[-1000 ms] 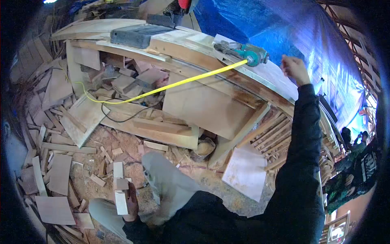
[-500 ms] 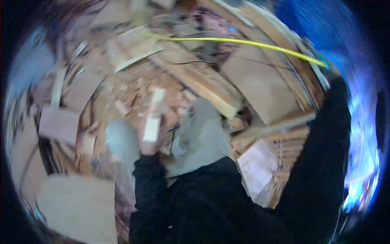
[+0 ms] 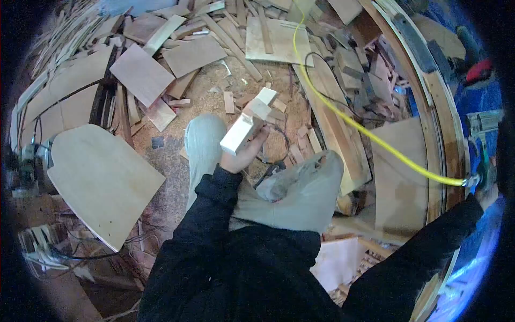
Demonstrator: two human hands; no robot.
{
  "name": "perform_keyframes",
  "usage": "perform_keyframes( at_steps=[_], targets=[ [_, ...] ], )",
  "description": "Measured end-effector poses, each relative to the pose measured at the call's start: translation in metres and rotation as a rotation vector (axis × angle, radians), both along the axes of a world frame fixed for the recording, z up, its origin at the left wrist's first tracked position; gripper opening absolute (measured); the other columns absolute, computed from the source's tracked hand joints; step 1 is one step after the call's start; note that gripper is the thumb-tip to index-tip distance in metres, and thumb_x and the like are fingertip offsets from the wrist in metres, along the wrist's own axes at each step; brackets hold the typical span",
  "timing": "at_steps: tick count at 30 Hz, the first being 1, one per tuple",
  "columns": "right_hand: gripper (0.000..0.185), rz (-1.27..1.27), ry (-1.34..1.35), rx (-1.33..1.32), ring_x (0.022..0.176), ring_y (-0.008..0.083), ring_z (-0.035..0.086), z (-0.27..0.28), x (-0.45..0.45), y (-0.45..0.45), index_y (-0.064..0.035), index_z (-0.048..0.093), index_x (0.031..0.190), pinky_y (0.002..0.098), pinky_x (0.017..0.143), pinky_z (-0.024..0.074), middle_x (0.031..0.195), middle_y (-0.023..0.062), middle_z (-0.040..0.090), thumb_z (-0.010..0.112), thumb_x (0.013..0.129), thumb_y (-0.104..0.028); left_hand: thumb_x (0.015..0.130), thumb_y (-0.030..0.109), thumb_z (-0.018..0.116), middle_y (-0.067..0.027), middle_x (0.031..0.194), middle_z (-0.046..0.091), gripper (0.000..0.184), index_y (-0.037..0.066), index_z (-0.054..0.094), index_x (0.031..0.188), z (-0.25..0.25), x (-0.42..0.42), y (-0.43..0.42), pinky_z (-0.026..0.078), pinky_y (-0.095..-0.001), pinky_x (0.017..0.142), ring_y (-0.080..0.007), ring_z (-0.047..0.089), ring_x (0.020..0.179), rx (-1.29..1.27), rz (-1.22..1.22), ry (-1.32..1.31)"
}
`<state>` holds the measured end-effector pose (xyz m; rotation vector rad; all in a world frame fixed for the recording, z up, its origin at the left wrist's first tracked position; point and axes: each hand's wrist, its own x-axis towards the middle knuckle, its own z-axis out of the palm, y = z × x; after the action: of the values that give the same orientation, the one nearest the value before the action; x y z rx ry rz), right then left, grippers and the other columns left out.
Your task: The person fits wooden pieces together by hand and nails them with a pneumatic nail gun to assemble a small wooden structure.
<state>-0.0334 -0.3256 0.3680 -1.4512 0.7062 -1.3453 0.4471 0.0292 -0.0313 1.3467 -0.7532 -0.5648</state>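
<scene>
Near the middle, my left hand (image 3: 248, 154) is wrapped round a pale wooden piece (image 3: 238, 133) with a smaller block across it, held above my knees. At the far right, my right hand (image 3: 489, 194) is at a green power tool (image 3: 487, 170), to which a yellow hose (image 3: 375, 140) is joined. The fingers of that hand are dark and partly hidden, so their grip is not clear. The tool lies by the edge of the wooden bench (image 3: 435, 123).
Wood offcuts and boards (image 3: 195, 56) litter the sawdust-covered floor. A large shaped board (image 3: 104, 180) lies at left, beside a machine and cables. A long plank (image 3: 335, 129) lies right of centre. A blue tarp hangs at the right edge.
The view has turned left and down. My right hand, raised and apart from the green tool at first, has come to it. My left hand still holds the wooden piece.
</scene>
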Motion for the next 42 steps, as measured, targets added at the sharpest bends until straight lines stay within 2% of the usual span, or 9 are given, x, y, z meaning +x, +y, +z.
perform_keyframes(
  at_steps=[4,7,9,12,14,17,21,25,42],
  targets=[
    [0.037,0.177,0.094,-0.073,0.067,0.0126,0.049,-0.050,0.142,0.116,0.0041,0.046,0.114,0.0234,0.058,0.0426,0.080,0.0081,0.052,0.054,0.085,-0.018,0.079,0.008,0.061,-0.0081,0.077,0.062,0.019,0.002,0.057,0.097,0.023,0.015,-0.013,0.048,-0.0283,0.061,-0.0171,0.060,0.065,-0.104,0.093,-0.329],
    [0.044,0.198,0.292,-0.214,0.050,0.0107,0.044,-0.126,0.225,0.186,0.0045,0.045,0.107,0.0210,0.044,0.0385,0.064,0.0050,0.046,0.062,0.078,-0.024,0.079,0.008,0.061,-0.0086,0.076,0.061,0.019,0.002,0.057,0.097,0.027,0.021,-0.012,0.048,-0.0283,0.061,-0.0178,0.060,0.065,-0.041,0.076,-0.206],
    [0.053,0.302,0.590,0.023,0.049,0.0150,0.052,-0.166,0.218,0.188,0.0086,0.048,0.102,0.0215,0.044,0.0394,0.065,0.0092,0.053,0.068,0.069,-0.027,0.079,0.009,0.062,-0.0079,0.076,0.061,0.020,0.001,0.057,0.097,0.008,0.029,-0.012,0.047,-0.0277,0.060,-0.0166,0.059,0.065,-0.007,0.094,-0.289],
    [0.057,0.505,0.625,0.155,0.061,0.0202,0.058,-0.185,0.265,0.234,0.0085,0.047,0.112,0.0300,0.054,0.0467,0.075,0.0147,0.059,0.071,0.064,-0.011,0.076,0.008,0.063,-0.0092,0.081,0.061,0.022,0.003,0.057,0.097,-0.009,0.028,-0.010,0.048,-0.0294,0.061,-0.0204,0.061,0.069,-0.147,0.024,-0.165],
    [0.049,0.442,0.541,0.352,0.064,0.0203,0.058,-0.193,0.274,0.246,0.0064,0.048,0.112,0.0311,0.057,0.0472,0.075,0.0129,0.059,0.067,0.067,0.002,0.074,0.007,0.063,-0.0101,0.081,0.061,0.024,0.004,0.056,0.097,0.002,0.030,-0.008,0.049,-0.0306,0.063,-0.0236,0.062,0.071,-0.124,0.035,-0.259],
    [0.043,0.797,1.192,-0.437,0.064,0.0203,0.058,-0.191,0.287,0.242,0.0038,0.049,0.109,0.0301,0.059,0.0474,0.073,0.0110,0.060,0.069,0.071,0.002,0.072,0.004,0.063,-0.0114,0.081,0.060,0.027,0.004,0.056,0.098,-0.001,0.028,-0.011,0.050,-0.0328,0.065,-0.0288,0.063,0.074,-0.085,0.031,-0.303],
    [0.037,0.706,0.977,-0.129,0.066,0.0183,0.058,-0.190,0.300,0.249,0.0024,0.052,0.104,0.0303,0.061,0.0470,0.072,0.0085,0.059,0.068,0.071,0.000,0.070,0.003,0.063,-0.0122,0.082,0.060,0.030,0.004,0.056,0.099,0.015,0.032,-0.008,0.050,-0.0343,0.067,-0.0309,0.063,0.075,-0.023,-0.008,-0.333],
    [0.023,0.746,1.178,-0.215,0.067,0.0179,0.057,-0.189,0.303,0.249,0.0006,0.056,0.091,0.0299,0.062,0.0464,0.072,0.0079,0.060,0.067,0.070,-0.003,0.070,0.003,0.063,-0.0130,0.082,0.060,0.030,0.004,0.056,0.099,0.014,0.032,-0.011,0.050,-0.0345,0.067,-0.0311,0.063,0.076,-0.103,-0.004,-0.327],
    [0.034,0.762,1.136,-0.068,0.065,0.0172,0.057,-0.190,0.302,0.245,0.0020,0.053,0.103,0.0292,0.062,0.0475,0.070,0.0069,0.059,0.064,0.071,0.005,0.068,0.002,0.062,-0.0131,0.080,0.058,0.032,0.005,0.057,0.100,0.006,0.030,-0.015,0.048,-0.0370,0.064,-0.0333,0.059,0.073,-0.149,0.022,-0.402]
  ],
)
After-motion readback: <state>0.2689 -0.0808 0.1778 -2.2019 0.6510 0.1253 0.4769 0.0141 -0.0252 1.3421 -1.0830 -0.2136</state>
